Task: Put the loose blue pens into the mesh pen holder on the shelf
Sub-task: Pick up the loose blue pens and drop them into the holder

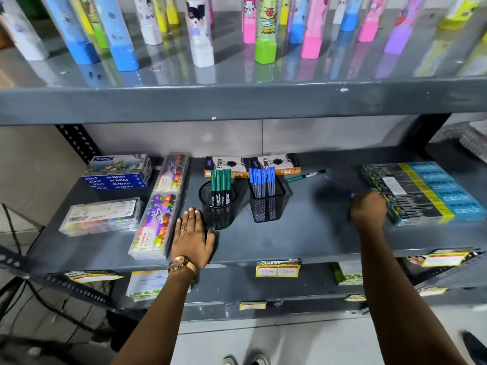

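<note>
The right hand pinches a blurred blue pen, its length angling up-left toward the square mesh holder, left of the fingers

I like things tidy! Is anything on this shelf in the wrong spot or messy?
Yes. One green pen lies flat on the shelf behind the square mesh holder, while the other green pens stand in the round holder. The right hand holds something blurred.

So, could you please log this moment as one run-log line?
left hand: flat on shelf | right hand: holding blurred blue pen | square mesh holder: blue pens inside
</note>
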Demonstrator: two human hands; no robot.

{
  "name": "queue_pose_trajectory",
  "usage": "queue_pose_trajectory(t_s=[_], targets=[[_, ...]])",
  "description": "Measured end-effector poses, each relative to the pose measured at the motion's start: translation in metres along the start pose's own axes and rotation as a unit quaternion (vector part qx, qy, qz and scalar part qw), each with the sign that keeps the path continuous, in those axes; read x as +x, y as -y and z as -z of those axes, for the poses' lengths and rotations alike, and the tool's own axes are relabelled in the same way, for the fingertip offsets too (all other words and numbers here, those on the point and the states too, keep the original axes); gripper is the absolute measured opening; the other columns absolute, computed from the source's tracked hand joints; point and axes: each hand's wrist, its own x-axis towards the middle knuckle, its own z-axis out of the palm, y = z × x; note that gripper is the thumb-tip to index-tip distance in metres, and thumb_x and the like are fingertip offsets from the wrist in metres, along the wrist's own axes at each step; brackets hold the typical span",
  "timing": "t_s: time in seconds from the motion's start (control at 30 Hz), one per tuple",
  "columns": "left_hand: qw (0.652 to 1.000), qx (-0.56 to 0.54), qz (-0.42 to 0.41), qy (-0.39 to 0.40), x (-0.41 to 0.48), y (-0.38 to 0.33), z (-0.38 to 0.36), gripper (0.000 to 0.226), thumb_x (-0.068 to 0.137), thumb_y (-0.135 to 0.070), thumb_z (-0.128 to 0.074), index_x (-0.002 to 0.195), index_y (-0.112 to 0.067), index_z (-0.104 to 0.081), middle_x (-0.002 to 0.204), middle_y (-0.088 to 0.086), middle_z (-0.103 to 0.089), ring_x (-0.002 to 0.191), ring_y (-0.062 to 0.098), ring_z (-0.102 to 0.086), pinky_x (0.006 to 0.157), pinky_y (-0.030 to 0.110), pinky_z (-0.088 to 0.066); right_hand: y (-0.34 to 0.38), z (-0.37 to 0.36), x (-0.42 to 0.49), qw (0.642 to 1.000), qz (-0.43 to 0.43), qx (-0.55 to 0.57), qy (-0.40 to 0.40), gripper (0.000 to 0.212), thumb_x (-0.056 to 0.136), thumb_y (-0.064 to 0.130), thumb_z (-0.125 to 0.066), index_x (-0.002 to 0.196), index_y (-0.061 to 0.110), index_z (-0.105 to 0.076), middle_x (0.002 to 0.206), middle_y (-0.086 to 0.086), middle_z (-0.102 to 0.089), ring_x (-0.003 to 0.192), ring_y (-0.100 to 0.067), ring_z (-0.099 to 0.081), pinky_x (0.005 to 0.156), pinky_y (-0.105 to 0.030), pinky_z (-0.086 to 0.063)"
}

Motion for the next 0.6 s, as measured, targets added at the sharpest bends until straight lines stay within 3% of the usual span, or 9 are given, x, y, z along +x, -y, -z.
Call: queue_pose_trajectory(t_s=[0.1, 0.17, 0.2, 0.23, 0.27, 0.33, 0.4, 0.53, 0.6], targets=[[1.000, 0.000, 0.000, 0.003, -0.001, 0.000, 0.000, 0.091, 0.071, -0.056, 0.005, 0.145, -0.004, -0.008, 0.157, 0.015, -0.008, 0.146, 0.025, -0.003, 0.118, 0.037, 0.004, 0.025, 0.021, -0.006, 0.986, 0.084, 0.131, -0.058, 0.021, 0.089, 0.011, -0.061, 0.100, -0.006, -0.068, 0.104, -0.033, -0.068, 0.100, -0.041, -0.066, 0.087, -0.033, -0.051], [1.000, -0.002, 0.000, 0.003, -0.001, 0.001, 0.001, 0.091, 0.071, -0.056, 0.005, 0.145, -0.004, -0.007, 0.157, 0.015, -0.007, 0.146, 0.025, -0.002, 0.118, 0.037, 0.005, 0.046, 0.034, -0.010, 0.955, 0.116, 0.262, -0.079, 0.022, 0.085, 0.011, -0.065, 0.096, -0.007, -0.070, 0.097, -0.026, -0.072, 0.087, -0.022, -0.070, 0.073, -0.007, -0.046], [1.000, -0.004, 0.001, 0.001, -0.001, 0.001, 0.000, 0.091, 0.072, -0.056, 0.004, 0.145, -0.005, -0.007, 0.157, 0.015, -0.007, 0.146, 0.025, -0.003, 0.118, 0.037, 0.004, 0.057, 0.039, -0.012, 0.933, 0.138, 0.320, -0.088, 0.025, 0.083, 0.014, -0.066, 0.096, -0.007, -0.070, 0.092, -0.019, -0.072, 0.077, -0.005, -0.068, 0.067, -0.001, -0.043], [1.000, -0.006, 0.002, -0.001, 0.000, 0.001, 0.000, 0.090, 0.072, -0.056, 0.004, 0.145, -0.005, -0.008, 0.157, 0.015, -0.008, 0.146, 0.025, -0.003, 0.118, 0.037, 0.004, 0.067, 0.041, -0.013, 0.912, 0.162, 0.366, -0.087, 0.026, 0.082, 0.016, -0.066, 0.095, -0.005, -0.071, 0.088, -0.010, -0.071, 0.068, 0.011, -0.062, 0.067, -0.002, -0.042], [1.000, -0.008, 0.002, -0.003, 0.000, 0.000, 0.000, 0.090, 0.072, -0.056, 0.003, 0.145, -0.005, -0.009, 0.157, 0.015, -0.009, 0.146, 0.025, -0.004, 0.118, 0.038, 0.003, 0.078, 0.042, -0.013, 0.895, 0.179, 0.403, -0.074, 0.019, 0.083, 0.013, -0.065, 0.094, -0.001, -0.072, 0.083, -0.001, -0.071, 0.063, 0.017, -0.060, 0.067, -0.003, -0.044], [1.000, -0.008, 0.004, -0.005, 0.000, 0.000, -0.001, 0.090, 0.072, -0.056, 0.002, 0.145, -0.005, -0.010, 0.157, 0.015, -0.010, 0.146, 0.025, -0.005, 0.118, 0.038, 0.003, 0.100, 0.042, -0.017, 0.856, 0.178, 0.485, 0.002, 0.017, 0.085, 0.000, -0.062, 0.085, 0.013, -0.072, 0.070, 0.019, -0.073, 0.059, 0.013, -0.062, 0.062, -0.008, -0.052], [1.000, -0.005, 0.004, -0.005, 0.000, 0.000, 0.000, 0.090, 0.072, -0.055, 0.003, 0.145, -0.005, -0.009, 0.157, 0.014, -0.009, 0.146, 0.024, -0.004, 0.118, 0.037, 0.004, 0.122, 0.038, -0.027, 0.829, 0.163, 0.528, 0.082, 0.035, 0.083, -0.013, -0.057, 0.079, 0.020, -0.068, 0.060, 0.019, -0.072, 0.057, 0.005, -0.066, 0.056, -0.015, -0.057], [1.000, -0.013, 0.006, -0.009, -0.001, 0.001, 0.000, 0.089, 0.072, -0.055, 0.002, 0.145, -0.005, -0.010, 0.157, 0.014, -0.010, 0.146, 0.024, -0.005, 0.118, 0.037, 0.003, 0.147, 0.011, -0.047, 0.860, 0.214, 0.445, 0.130, 0.038, 0.080, -0.017, -0.059, 0.078, 0.019, -0.070, 0.062, 0.018, -0.073, 0.058, 0.003, -0.067, 0.060, -0.019, -0.060], [1.000, -0.014, 0.007, -0.010, -0.001, 0.000, 0.000, 0.089, 0.073, -0.055, 0.002, 0.145, -0.005, -0.010, 0.157, 0.014, -0.011, 0.146, 0.024, -0.005, 0.119, 0.038, 0.002, 0.150, -0.003, -0.057, 0.877, 0.265, 0.381, 0.125, 0.024, 0.082, -0.015, -0.060, 0.089, 0.003, -0.073, 0.078, 0.002, -0.076, 0.065, 0.000, -0.069, 0.067, -0.022, -0.062]])
